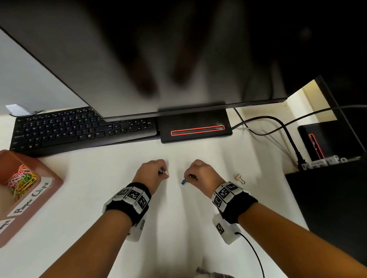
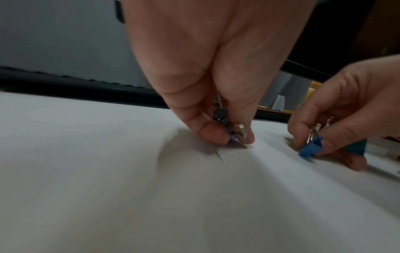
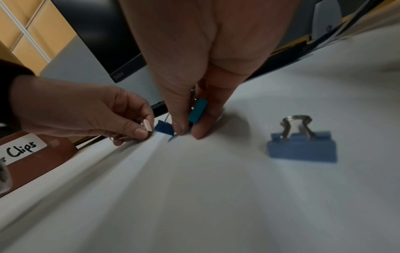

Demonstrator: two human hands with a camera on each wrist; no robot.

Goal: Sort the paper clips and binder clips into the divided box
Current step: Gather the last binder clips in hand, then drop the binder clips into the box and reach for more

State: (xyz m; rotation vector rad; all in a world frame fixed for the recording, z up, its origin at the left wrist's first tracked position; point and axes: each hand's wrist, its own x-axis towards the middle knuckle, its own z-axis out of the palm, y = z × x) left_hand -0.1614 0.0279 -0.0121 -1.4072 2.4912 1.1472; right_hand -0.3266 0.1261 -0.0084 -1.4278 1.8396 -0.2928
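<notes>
**Both hands pinching binder clips; paper clips already in box**

Divided box (image 1: 52, 182), reddish-brown, sits at the left edge of the white bench (image 1: 178, 233). The compartment behind the "Paper Clips" label (image 1: 31, 200) holds a tangle of coloured paper clips (image 1: 22, 180): pink, yellow, green. The nearer compartment carries a second label, text unreadable, contents out of view.

Left hand (image 1: 151, 174): fingers curled, pinching a small bunch of binder clips down at the bench surface. A dark blue one and a pale pink one (image 3: 146, 125) are visible in the pinch.

Right hand (image 1: 202, 172): fingers curled too, gripping a teal binder clip (image 3: 197, 111) and pinching the wire handle of a blue binder clip (image 1: 183, 182), which hangs just above the bench.

Hands are close together mid-bench, well apart from the box.

Loose on the bench right of the right hand: a beige binder clip (image 1: 240, 178). The right wrist view also shows a blue-grey binder clip (image 3: 302, 147) standing there, handles up.

Behind: keyboard (image 1: 83, 128) and monitor (image 1: 153, 56).
</notes>
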